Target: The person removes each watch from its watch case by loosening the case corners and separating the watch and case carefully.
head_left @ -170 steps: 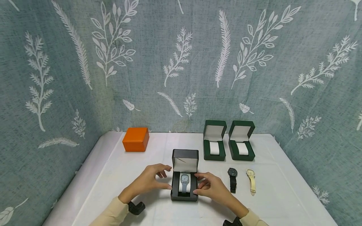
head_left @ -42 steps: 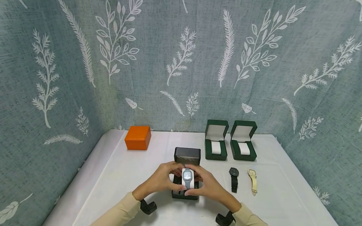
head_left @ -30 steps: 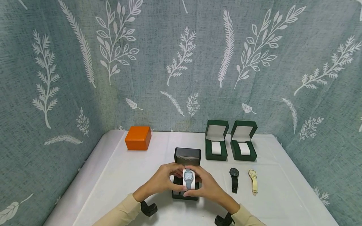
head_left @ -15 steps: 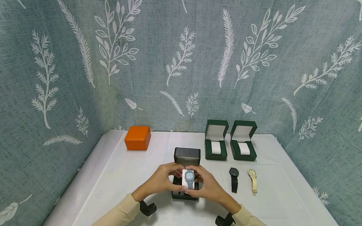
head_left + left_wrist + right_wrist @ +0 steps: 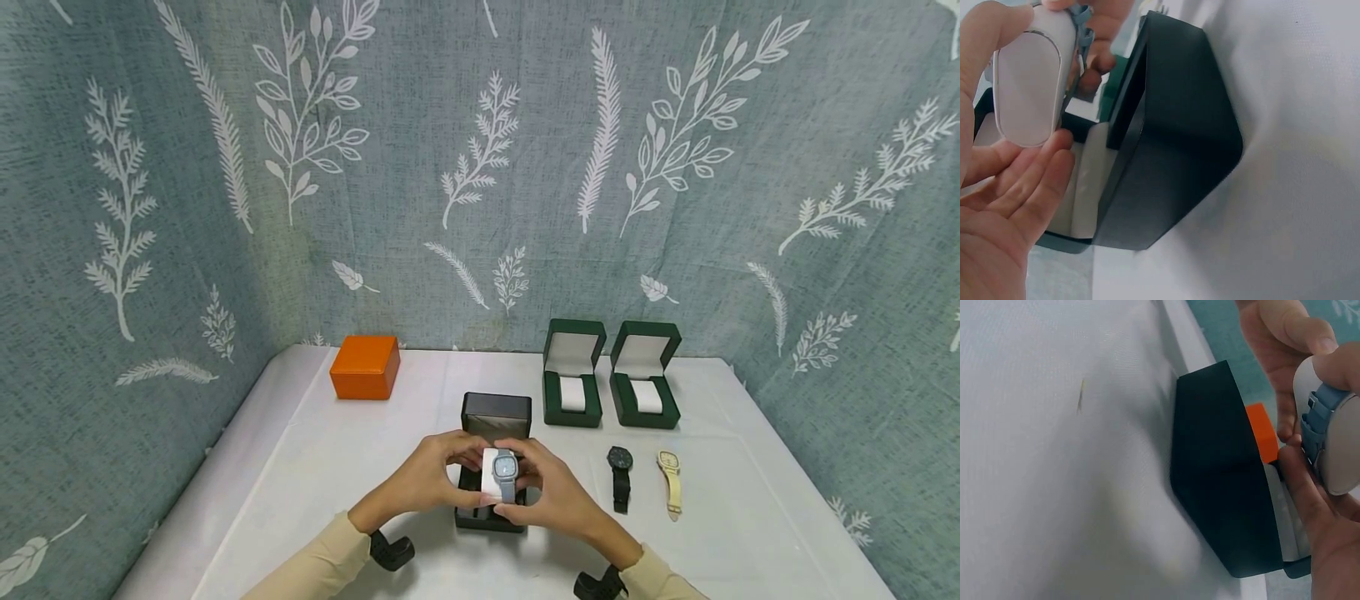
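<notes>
A wristwatch (image 5: 506, 468) with a square dial and blue-grey strap wraps a white cushion (image 5: 488, 478), held up over an open black watch box (image 5: 497, 407). My left hand (image 5: 426, 477) grips the cushion by its left side, thumb and fingers around its oval end (image 5: 1029, 90). From the right, my right hand (image 5: 561, 493) pinches the watch near the cushion's right end, thumb in front and fingers behind. The strap's buckle (image 5: 1314, 403) shows in the right wrist view. The watch sits toward the cushion's right side, leaving white bare on the left.
Two open green watch boxes (image 5: 573, 411) (image 5: 663, 417) with white cushions stand at the back right. A black watch (image 5: 620, 477) and a gold watch (image 5: 671, 483) lie in front of them. A closed orange box (image 5: 365, 367) is at the back left.
The cushion with its watch has come out of the black box, now between both hands. Over the last second the watch has slid right along the cushion.
</notes>
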Demonstrator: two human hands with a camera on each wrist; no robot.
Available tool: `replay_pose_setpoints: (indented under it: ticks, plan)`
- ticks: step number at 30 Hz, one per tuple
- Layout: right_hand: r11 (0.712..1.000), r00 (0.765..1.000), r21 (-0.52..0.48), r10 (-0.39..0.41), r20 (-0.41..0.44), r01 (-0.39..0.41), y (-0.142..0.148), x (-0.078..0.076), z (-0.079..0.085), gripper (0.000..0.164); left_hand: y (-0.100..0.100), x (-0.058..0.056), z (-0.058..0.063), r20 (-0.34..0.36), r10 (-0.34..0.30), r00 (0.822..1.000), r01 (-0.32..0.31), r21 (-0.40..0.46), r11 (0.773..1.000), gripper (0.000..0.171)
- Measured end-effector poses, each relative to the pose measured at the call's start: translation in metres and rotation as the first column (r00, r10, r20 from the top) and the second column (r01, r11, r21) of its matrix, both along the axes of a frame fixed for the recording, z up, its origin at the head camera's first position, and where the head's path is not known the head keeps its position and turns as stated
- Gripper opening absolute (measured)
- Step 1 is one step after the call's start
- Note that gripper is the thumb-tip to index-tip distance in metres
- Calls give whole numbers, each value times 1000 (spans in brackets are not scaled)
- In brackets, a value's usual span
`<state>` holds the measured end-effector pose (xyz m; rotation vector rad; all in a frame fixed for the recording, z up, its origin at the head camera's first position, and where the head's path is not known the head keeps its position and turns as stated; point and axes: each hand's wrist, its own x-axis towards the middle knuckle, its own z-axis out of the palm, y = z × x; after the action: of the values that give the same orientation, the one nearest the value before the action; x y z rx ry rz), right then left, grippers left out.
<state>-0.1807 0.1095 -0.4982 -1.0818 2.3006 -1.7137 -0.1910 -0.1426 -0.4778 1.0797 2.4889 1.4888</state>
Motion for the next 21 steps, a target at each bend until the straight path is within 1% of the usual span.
replay_pose_setpoints:
  ticks: [7, 9, 14, 21]
  plan:
    - [998, 998, -30, 53, 20, -52, 2, 0, 0, 76, -2, -2, -2, 11, -19, 1000, 19, 9, 1000, 56]
    - [996, 997, -45, 78, 15, -77, 2, 0, -1, 78, -3, -2, -1, 13, -27, 1000, 27, 12, 1000, 56]
    - [988, 990, -74, 138, 41, -135, 5, 0, 1, 80, -3, -2, -1, 11, -53, 999, 53, 19, 998, 55]
    - [990, 987, -36, 136, 86, -134, 11, -1, 1, 82, -3, -3, -1, -2, -76, 997, 76, 16, 997, 55]
